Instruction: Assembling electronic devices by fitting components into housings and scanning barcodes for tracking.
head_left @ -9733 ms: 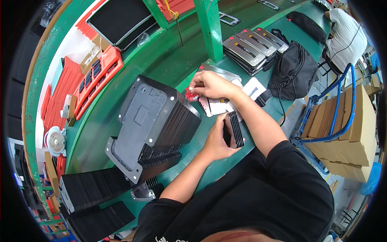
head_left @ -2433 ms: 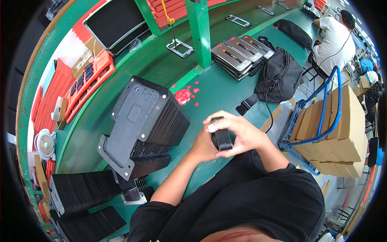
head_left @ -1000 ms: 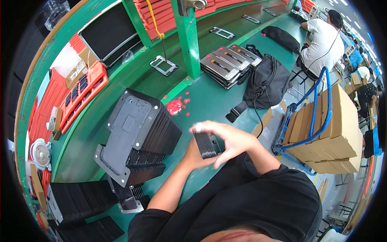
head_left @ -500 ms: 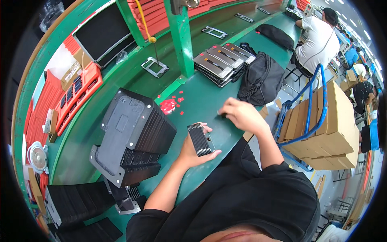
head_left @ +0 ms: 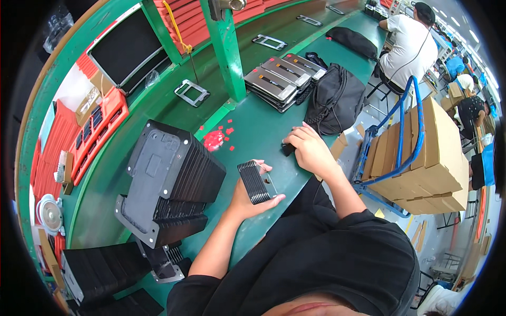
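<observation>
My left hand (head_left: 245, 201) is wrapped round a stack of thin black plates (head_left: 253, 183) with pale edges, held tilted above the green bench. Pinched in the fingers of my right hand (head_left: 313, 152) is a small black block-like piece (head_left: 288, 149), apart from the stack; its exact kind is unclear. To the left of my left hand stands a tall stack of black frame-like panels (head_left: 158, 163) with silver corner spots. Small red squares and a red patch (head_left: 213, 140) lie on the bench beyond my hands.
A black bag (head_left: 337, 97) and piled silver panels (head_left: 271, 84) occupy the far bench. A green post (head_left: 228, 58) rises beside a channel with metal frames (head_left: 192, 93). More black panels (head_left: 105, 268) are lower left. On the right stand cartons on a blue trolley (head_left: 419, 131) and a seated person (head_left: 408, 50).
My right hand has shifted slightly nearer and turned, so the black piece shows more clearly. My left hand keeps its stack. The whole view has shifted a little.
</observation>
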A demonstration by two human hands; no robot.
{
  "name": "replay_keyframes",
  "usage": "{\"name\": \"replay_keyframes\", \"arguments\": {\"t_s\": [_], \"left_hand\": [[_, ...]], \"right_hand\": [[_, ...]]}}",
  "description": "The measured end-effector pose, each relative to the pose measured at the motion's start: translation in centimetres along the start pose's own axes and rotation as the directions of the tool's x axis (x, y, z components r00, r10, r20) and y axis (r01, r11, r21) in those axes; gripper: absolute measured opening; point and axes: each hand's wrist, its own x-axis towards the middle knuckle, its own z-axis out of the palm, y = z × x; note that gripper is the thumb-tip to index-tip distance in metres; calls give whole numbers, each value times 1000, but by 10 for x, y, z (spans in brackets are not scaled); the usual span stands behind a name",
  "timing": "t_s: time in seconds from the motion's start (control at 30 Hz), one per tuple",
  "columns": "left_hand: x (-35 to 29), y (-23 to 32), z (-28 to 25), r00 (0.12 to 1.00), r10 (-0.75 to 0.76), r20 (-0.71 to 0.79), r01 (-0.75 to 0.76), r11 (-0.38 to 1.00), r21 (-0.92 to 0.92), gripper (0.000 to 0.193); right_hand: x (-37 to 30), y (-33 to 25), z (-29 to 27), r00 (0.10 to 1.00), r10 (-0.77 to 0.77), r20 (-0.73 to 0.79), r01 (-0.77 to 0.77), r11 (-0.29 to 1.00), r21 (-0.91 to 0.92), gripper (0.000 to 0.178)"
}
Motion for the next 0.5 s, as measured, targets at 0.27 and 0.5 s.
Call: {"name": "replay_keyframes", "arguments": {"t_s": [0.27, 0.5], "left_hand": [[-1, -8, 3, 998, -53, -34, 45, 978, -202, 95], [2, -6, 6, 997, -53, -49, 42, 978, -206, 94]], "right_hand": [[-30, 0, -58, 986, 32, 162, -43, 997, 63, 12], [-48, 6, -67, 995, 80, 53, -75, 993, -95, 15]]}}
